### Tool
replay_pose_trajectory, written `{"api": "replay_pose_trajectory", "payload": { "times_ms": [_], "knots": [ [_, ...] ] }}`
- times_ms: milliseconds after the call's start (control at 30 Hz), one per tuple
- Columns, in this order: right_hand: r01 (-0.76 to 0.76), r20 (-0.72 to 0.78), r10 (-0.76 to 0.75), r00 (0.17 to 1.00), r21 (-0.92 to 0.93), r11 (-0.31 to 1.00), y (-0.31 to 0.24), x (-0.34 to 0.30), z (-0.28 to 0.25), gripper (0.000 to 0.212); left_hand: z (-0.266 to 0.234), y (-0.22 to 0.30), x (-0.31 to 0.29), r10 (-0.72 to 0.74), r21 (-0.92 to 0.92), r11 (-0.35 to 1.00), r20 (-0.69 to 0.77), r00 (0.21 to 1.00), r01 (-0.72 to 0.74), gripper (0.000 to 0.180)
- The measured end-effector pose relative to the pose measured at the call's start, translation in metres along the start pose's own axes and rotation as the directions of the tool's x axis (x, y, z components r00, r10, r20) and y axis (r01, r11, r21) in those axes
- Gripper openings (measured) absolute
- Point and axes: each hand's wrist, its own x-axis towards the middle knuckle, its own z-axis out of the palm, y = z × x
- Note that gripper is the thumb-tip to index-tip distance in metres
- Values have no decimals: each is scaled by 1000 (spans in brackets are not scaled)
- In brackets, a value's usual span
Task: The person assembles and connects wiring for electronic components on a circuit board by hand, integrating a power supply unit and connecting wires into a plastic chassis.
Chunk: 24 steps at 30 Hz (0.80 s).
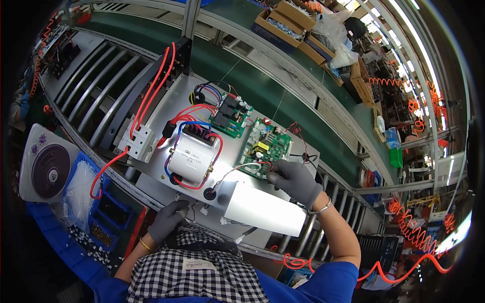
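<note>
My right hand (295, 183), in a grey glove, reaches over the near right corner of a green circuit board (262, 144). Its thumb and fingers are closed at the end of a thin white-and-red wire (244, 166) that comes from a black grommet (209, 193). My left hand (168, 222), also gloved, is curled at the near edge of the metal base plate (169, 98); what its fingers hold, if anything, is hidden. Between the hands stand a white cylindrical capacitor (192, 159) with red and blue wires and a bent white metal sheet (265, 207).
A second green board (231, 116) with black relays sits on the plate's far side. At left, a breaker (137, 143) carries thick red cables. Roller conveyor (101, 76) runs beneath. A fan unit (50, 166) and blue parts bins (112, 209) stand left; cartons (283, 25) are behind.
</note>
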Motion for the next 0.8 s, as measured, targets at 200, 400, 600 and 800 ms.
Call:
{"api": "replay_pose_trajectory", "payload": {
  "times_ms": [200, 400, 600, 800],
  "knots": [
    [-13, -26, 13, 1000, 9, 1000, -12, -1, 5, 16, 9, -14, 6, 82, 366, 923, 118, 990, -120, 41],
    [1, -74, -6, 997, -78, 997, -21, -5, 3, 19, 17, -17, 3, -55, 129, 991, 201, 978, 29, 28],
    [-8, -51, -2, 999, -198, 980, -27, 1, 4, 20, 7, 17, -31, 80, -110, 991, 87, 993, -70, 42],
    [72, -86, -95, 992, -232, 970, -6, 1, 6, 20, 0, 40, -59, 249, -286, 935, 107, 963, -210, 54]
  ]
}}
